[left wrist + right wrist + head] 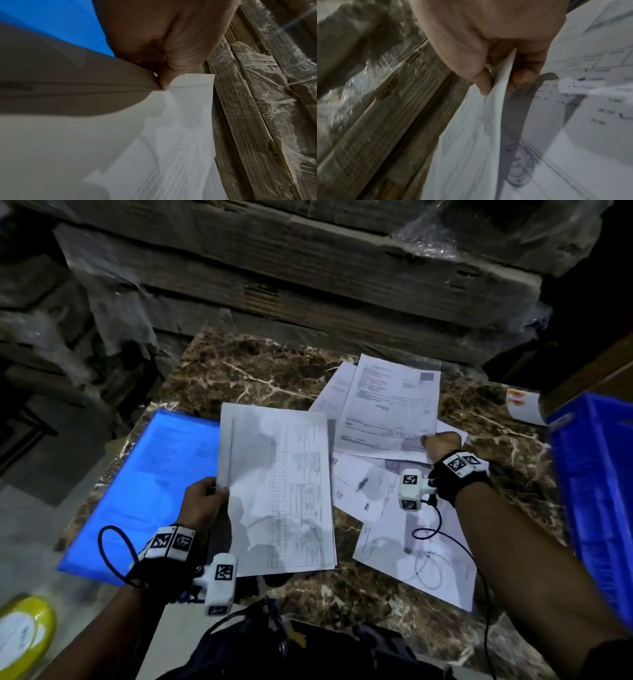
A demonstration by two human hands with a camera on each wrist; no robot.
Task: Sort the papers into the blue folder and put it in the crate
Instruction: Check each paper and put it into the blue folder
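Mid-sort, gathering stage: papers not yet in blue folder [137, 491], which lies flat at left edge of marble surface [246, 364], partly under the held sheets, apparently with a printed page inside already. Left hand [202, 505] pinching table-printed sheets [277, 491] at their left edge, thumb on top, fingers curled beneath; in left wrist view thumb tip pressed onto the paper near its corner. Right hand [440, 445] pinching lower corner of form sheet [390, 405], thumb and fingers closed tight on it, corner lifted off the loose pile [404, 525] beneath. Blue crate [596, 501] at right edge, nothing visible in it.

Next, likely: bring form sheet across onto left-hand stack, square edges, then slide stack into folder. Needs light pull so sheets below do not drag along.
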